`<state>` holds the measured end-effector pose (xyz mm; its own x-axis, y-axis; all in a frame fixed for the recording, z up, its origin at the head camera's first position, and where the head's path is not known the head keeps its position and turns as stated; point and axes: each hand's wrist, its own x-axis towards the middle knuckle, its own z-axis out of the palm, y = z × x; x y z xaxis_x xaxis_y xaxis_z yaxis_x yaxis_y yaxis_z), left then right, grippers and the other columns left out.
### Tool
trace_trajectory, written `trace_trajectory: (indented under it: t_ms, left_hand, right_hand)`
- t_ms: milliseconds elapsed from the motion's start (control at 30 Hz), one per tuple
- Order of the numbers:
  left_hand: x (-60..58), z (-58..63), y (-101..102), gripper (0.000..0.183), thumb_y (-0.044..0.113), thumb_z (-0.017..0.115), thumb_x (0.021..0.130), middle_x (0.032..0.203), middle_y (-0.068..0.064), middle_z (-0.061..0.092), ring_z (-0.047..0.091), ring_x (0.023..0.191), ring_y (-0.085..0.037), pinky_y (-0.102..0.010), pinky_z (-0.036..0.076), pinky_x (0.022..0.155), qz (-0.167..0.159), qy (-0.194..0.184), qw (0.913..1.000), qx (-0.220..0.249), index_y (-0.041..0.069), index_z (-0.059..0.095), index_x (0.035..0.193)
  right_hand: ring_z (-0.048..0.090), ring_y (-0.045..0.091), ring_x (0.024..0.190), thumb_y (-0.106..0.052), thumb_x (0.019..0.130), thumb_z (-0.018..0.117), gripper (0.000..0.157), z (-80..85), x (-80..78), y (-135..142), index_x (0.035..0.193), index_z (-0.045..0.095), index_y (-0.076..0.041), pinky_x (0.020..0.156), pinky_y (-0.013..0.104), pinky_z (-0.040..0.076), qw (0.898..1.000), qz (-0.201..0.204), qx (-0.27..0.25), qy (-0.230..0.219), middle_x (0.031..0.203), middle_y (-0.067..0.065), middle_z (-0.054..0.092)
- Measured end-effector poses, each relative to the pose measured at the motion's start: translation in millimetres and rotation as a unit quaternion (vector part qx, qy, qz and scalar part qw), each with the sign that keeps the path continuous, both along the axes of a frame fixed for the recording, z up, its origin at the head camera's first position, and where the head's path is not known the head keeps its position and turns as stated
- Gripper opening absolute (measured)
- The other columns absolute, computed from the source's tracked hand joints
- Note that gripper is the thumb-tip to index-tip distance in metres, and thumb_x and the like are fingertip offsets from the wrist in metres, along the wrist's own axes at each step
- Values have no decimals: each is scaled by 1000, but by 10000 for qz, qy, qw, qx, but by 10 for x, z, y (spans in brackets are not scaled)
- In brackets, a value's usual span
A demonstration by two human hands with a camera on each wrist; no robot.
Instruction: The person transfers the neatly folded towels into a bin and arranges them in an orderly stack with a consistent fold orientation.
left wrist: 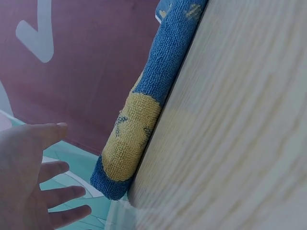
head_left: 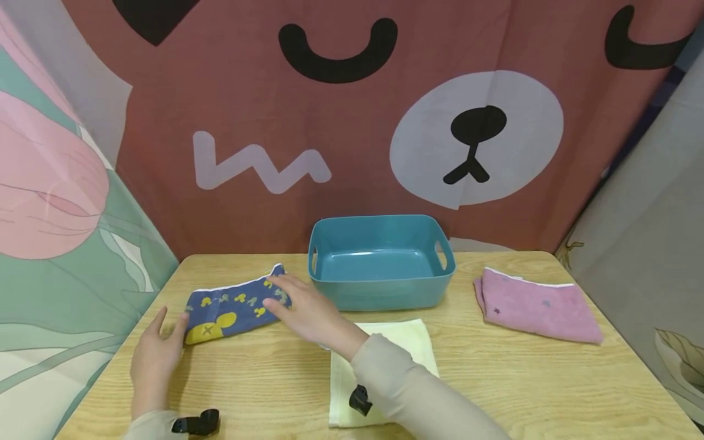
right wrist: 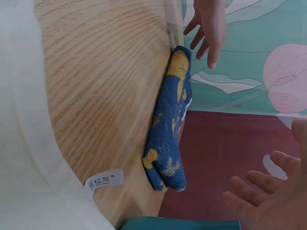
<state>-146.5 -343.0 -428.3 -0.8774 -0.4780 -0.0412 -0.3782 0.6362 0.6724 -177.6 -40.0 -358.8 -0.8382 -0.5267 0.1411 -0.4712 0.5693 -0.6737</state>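
A: Where do you have the blue towel (head_left: 236, 308)?

B: Near ten o'clock on the table (head_left: 247, 391), folded into a strip. I read its long axis as half past eight to half past two, the upper end pointing toward the teal basket (head_left: 379, 296). The big yellow figure sits at the lower end; the white border runs along the twelve o'clock side.

A: And the fingers?

B: I see the left hand (head_left: 156, 357) at eight o'clock from the towel, fingers spread wide, holding nothing; its wrist view shows me a gap to the cloth. The right hand (head_left: 310, 311), by the three o'clock end, is spread too and grips nothing; its own wrist view shows the fingertips apart from the cloth.

A: Farther out?

B: From the towel, a pale yellow towel (head_left: 404, 335) at four, partly hidden by the right sleeve (head_left: 418, 385); a pink towel (head_left: 541, 310) well apart at three; the bear-faced backdrop (head_left: 247, 79) at twelve.
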Motion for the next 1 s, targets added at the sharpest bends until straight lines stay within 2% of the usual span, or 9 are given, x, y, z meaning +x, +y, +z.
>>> trace_trajectory:
  t_ms: [200, 467, 633, 1000]
  left_hand:
    - [15, -12, -11, 78, 58, 34, 102, 156, -32, 19, 19, 138, -57, -67, 18, 109, 18, 77, 9997, 224, 9, 14, 159]
    - [7, -55, -18, 77, 55, 36, 102, 154, -33, 23, 24, 138, -54, -65, 22, 110, -18, 172, 9985, 514, 5, 16, 158]
    - [-28, -50, 8, 76, 54, 35, 103, 154, -33, 22, 23, 138, -54, -64, 22, 110, -31, 121, 9982, 586, 4, 16, 158]
    - [-86, -118, 34, 78, 51, 37, 103, 150, -38, 26, 22, 137, -55, -62, 20, 112, 8, 172, 9983, 553, -4, 19, 154]
  right_hand:
    - [27, 17, 146, -55, 103, 40, 55, -70, -52, -97, 152, 40, -30, 115, 49, 28, 9999, -107, 9, -106, 156, -4, 36]
    - [33, 17, 143, -57, 101, 42, 56, -153, -148, -283, 150, 42, -31, 114, 48, 30, 9991, -243, 18, -358, 153, -8, 41]
    - [33, 15, 143, -57, 101, 43, 54, -185, -225, -382, 150, 42, -33, 114, 44, 32, 9988, -231, 118, -422, 151, -12, 42]
    - [35, 16, 142, -46, 103, 48, 52, -314, -372, -611, 149, 46, -23, 114, 36, 32, 9967, -345, 658, -311, 151, -5, 45]
